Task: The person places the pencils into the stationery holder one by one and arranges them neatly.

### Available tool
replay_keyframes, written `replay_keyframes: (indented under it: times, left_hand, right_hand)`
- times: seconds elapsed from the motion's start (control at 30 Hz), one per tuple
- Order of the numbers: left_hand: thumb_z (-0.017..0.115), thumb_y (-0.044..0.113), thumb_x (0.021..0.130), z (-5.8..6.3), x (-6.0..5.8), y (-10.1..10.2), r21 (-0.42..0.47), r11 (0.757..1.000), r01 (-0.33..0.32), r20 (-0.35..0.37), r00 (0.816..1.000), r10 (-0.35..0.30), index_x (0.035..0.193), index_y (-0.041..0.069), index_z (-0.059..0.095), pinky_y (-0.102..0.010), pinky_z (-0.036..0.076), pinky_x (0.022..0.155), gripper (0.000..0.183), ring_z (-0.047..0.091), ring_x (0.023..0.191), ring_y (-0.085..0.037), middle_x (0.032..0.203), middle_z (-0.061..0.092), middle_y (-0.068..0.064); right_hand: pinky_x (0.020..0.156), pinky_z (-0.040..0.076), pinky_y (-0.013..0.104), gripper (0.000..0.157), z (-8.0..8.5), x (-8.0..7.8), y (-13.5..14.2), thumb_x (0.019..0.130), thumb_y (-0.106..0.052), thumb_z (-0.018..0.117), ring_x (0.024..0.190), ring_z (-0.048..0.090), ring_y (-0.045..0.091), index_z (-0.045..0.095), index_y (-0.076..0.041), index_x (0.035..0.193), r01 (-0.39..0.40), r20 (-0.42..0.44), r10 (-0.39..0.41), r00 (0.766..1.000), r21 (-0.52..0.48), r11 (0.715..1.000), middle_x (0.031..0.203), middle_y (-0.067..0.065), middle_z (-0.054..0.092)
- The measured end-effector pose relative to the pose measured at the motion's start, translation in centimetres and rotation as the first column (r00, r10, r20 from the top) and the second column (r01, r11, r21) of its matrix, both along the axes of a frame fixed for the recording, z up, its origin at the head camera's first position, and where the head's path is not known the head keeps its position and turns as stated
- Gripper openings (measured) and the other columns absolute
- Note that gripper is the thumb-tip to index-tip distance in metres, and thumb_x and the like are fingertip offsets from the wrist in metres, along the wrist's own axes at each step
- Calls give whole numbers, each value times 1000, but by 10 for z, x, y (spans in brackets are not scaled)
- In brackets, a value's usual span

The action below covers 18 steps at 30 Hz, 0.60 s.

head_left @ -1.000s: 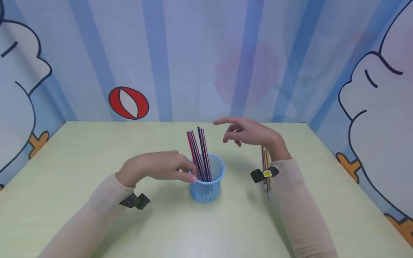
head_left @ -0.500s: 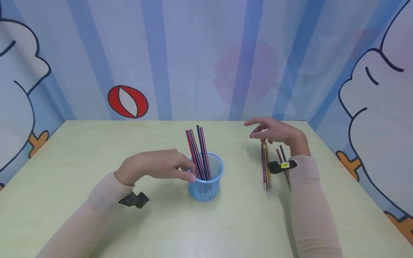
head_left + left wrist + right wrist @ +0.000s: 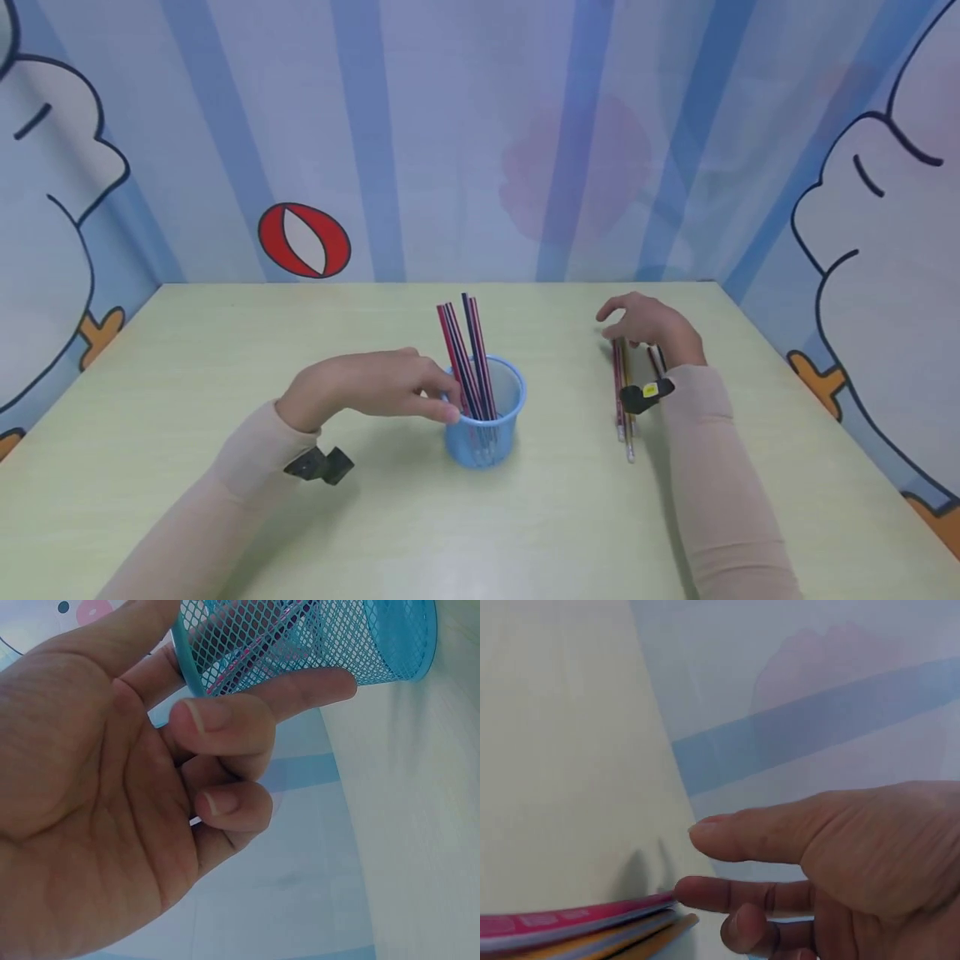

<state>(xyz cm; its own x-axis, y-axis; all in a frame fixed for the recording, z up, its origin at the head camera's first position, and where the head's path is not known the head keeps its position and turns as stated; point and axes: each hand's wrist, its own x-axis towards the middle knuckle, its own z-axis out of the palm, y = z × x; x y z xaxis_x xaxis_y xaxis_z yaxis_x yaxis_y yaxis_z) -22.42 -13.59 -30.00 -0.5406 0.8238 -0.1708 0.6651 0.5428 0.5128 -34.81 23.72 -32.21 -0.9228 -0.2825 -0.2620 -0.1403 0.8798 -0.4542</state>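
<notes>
A light blue mesh pencil cup [image 3: 483, 446] stands upright on the table, holding several striped pencils [image 3: 465, 362] that lean to the left. My left hand [image 3: 371, 383] pinches the cup's left rim; in the left wrist view its fingers lie against the mesh wall [image 3: 360, 645]. Over on the right, my right hand [image 3: 651, 321] hovers at the far ends of several loose pencils [image 3: 621, 400] lying on the table. The right wrist view has its thumb and index finger apart, the index fingertip close to a pink pencil [image 3: 577, 919]; whether they touch, I cannot tell.
More dark pencils [image 3: 656, 358] lie right of the loose bunch, partly hidden by my right wrist. A striped blue curtain-like backdrop [image 3: 465, 150] rises behind the pale table [image 3: 300, 325], with printed cartoon figures at both sides.
My right hand has moved right, away from the cup, and come down to the loose pencils, its fingers bending downward. The left hand has stayed at the cup rim.
</notes>
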Motion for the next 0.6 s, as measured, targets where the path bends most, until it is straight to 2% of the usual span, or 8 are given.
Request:
replay_keyframes:
  times: [0.1, 0.23, 0.4, 0.6]
  left_hand:
    - [59, 37, 101, 1, 0, 1, -8, 1000, -3, -3, 1000, 3, 110, 16, 71, -32, 52, 90, 26, 66, 102, -8, 106, 72, 6]
    - [59, 38, 101, 1, 1, 2, -27, 999, -16, 6, 1000, 16, 110, 17, 71, -33, 52, 91, 26, 66, 104, -10, 107, 72, 6]
    - [59, 38, 101, 2, 1, 2, -40, 999, -24, 21, 999, 24, 111, 18, 71, -34, 51, 92, 26, 65, 106, -11, 108, 72, 8]
    - [59, 39, 101, 2, 1, 2, -23, 1000, -21, 20, 1000, 21, 110, 17, 71, -34, 51, 92, 26, 66, 105, -10, 106, 72, 7]
  right_hand:
    - [71, 41, 39, 34, -4, 0, -5, 100, -17, 57, 81, 49, 25, 60, -10, 133, 17, 40, -18, 999, 32, 999, 106, 16, 53]
    - [73, 43, 38, 32, -8, 0, -9, 100, -17, 56, 85, 52, 26, 62, -9, 130, 29, 27, -30, 999, 40, 999, 127, 22, 49]
    - [73, 43, 40, 35, -6, 3, -7, 101, -17, 55, 82, 51, 26, 58, -6, 135, 71, -6, -71, 997, 55, 996, 120, 20, 51]
    - [86, 45, 48, 36, -5, 1, -2, 101, -17, 54, 106, 51, 35, 58, -7, 135, 71, 7, -72, 997, 90, 993, 140, 25, 42]
